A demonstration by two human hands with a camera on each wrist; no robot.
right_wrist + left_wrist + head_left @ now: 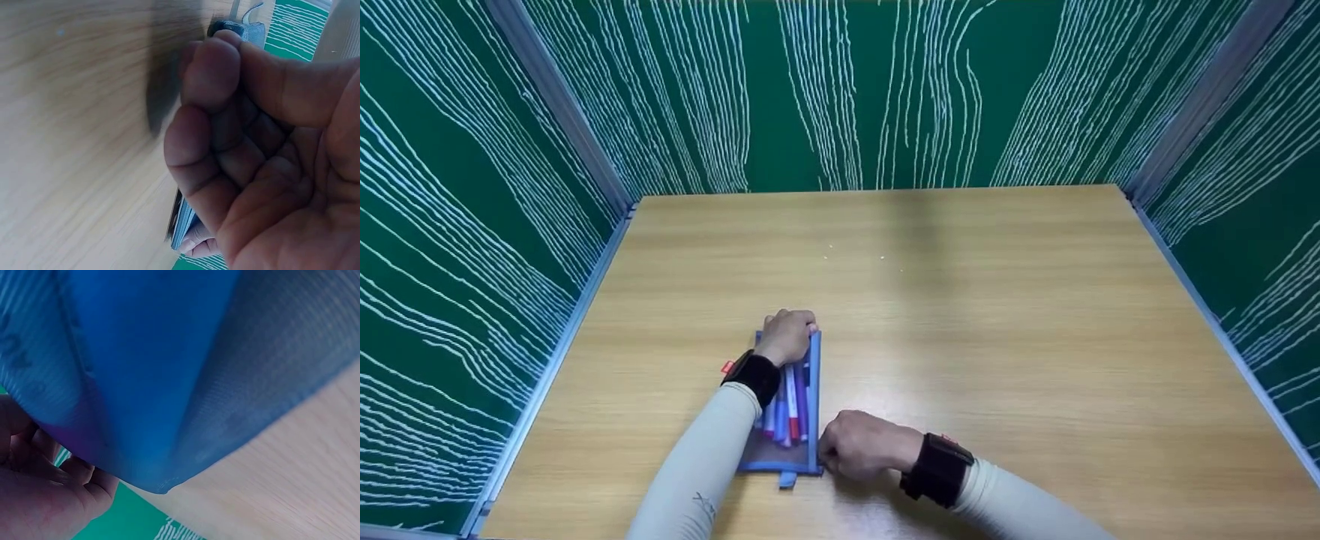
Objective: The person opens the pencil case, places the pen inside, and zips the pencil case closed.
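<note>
A blue mesh pencil case [780, 454] lies lengthwise on the table, with several markers [793, 409] showing through it, purple, blue and white with red. My left hand [786, 335] grips its far end; in the left wrist view the curled fingers [101, 486] hold its edge, and the blue fabric fills much of the picture. At the near right corner my right hand [862, 444] has its fingers curled, thumb and forefinger pinching the corner. In the right wrist view a dark bit of the case's corner [225, 26] shows beyond the fingertips; whether a zip pull is pinched is hidden.
The wooden table [997, 337] has a few small white specks [882, 258] toward its far side. Green panels [780, 97] with white wavy lines enclose it at the back and both sides, joined by grey metal posts [566, 105].
</note>
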